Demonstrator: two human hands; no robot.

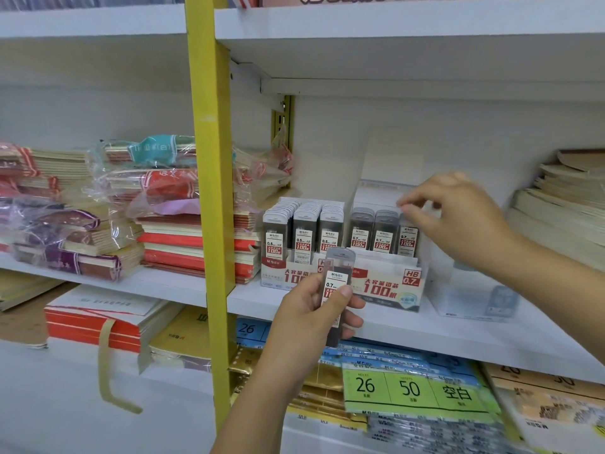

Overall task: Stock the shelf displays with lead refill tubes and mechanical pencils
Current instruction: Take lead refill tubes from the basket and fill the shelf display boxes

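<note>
Lead refill tube (337, 290) held upright in left hand (311, 319), lower centre, grip closed round it, label outward for matching the 0.7 display box (389, 288). Right hand (458, 221) at rightmost row, probably making room; grip unclear.

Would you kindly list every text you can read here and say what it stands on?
"0.5": grey lead refill tubes in the left white display box.
"0.7": dark lead refill tube in the left hand.
"HB 0.7", "100": right white display box front.
"26", "50", "空白": green paper label.
Finer print: too blurred.
</note>
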